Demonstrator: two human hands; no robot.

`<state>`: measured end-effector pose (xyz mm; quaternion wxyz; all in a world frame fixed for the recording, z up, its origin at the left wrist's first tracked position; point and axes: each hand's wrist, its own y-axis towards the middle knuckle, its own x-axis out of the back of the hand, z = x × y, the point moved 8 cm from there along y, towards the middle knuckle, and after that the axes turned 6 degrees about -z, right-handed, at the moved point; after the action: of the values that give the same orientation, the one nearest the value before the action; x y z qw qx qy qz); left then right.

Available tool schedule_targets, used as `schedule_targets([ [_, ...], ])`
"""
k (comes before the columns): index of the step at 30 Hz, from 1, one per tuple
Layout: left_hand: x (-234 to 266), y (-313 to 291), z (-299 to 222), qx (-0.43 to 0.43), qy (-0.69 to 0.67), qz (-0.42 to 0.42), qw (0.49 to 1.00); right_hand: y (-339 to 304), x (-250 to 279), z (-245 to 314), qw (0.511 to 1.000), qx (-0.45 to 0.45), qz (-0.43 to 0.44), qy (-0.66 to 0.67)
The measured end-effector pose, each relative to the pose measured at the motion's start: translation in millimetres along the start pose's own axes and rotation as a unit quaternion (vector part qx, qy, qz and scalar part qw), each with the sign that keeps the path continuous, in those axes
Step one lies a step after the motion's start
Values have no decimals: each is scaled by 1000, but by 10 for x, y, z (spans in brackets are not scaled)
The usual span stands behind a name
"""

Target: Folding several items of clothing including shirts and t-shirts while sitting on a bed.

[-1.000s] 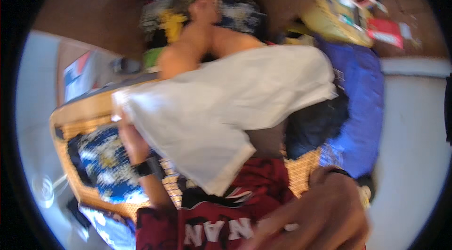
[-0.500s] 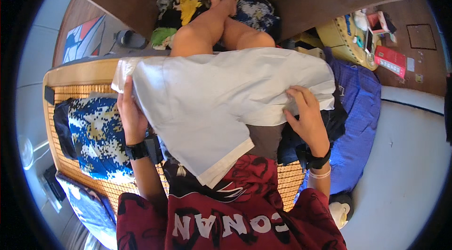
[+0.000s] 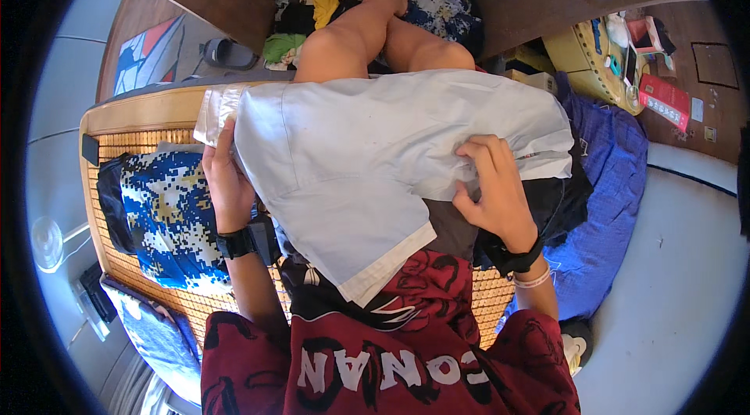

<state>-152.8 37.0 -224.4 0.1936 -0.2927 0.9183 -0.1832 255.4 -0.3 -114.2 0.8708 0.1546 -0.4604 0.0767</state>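
A light grey short-sleeved shirt (image 3: 344, 130), folded lengthwise, lies across my lap and thighs. Its shiny white collar (image 3: 215, 114) is at the left, and the pale-hemmed sleeve (image 3: 367, 239) hangs toward me. My left hand (image 3: 228, 185) grips the shirt just below the collar; some of its fingers are hidden under the cloth. Over the right part of the shirt is my right hand (image 3: 496, 192), its fingers bent onto the cloth and its thumb apart from them. Small wrinkles gather around those fingertips. Dark clothing (image 3: 562, 204) lies under the shirt's right end.
Folded camouflage-pattern clothing (image 3: 168, 212) lies on the woven mat (image 3: 113, 220) to my left. Blue-purple fabric (image 3: 609, 181) spreads on the right. Beyond my legs is a clothes pile (image 3: 445, 13) between brown panels. A yellow stool (image 3: 574, 56) holding small items stands at far right.
My right hand has slid leftward and inward across the shirt, with its fingers more curled. The left hand keeps its hold near the collar. The whole view has shifted slightly.
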Motion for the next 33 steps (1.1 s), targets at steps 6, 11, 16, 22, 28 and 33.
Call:
schedule_targets([
  [6, -36, -19, -22, 3, 8, 3, 1000, -36, -183, -149, 998, -57, 16, 26],
  [11, 52, 15, 1, 1, 6, 5, 1000, 91, 114, -68, 998, -31, -1, 50],
  [16, 31, -15, 8, 4, -15, -1, 1000, 137, 310, -113, 992, -109, -6, 61],
  [22, 55, -14, -46, 18, -13, 11, 1000, 127, 167, -91, 982, -119, 142, 36],
  [28, 43, 17, -139, -2, 32, 40, 999, -33, 156, -209, 994, -26, 96, -51],
  [33, 186, 97, -116, 12, 55, 39, 998, -181, 460, -500, 989, -51, 97, -103],
])
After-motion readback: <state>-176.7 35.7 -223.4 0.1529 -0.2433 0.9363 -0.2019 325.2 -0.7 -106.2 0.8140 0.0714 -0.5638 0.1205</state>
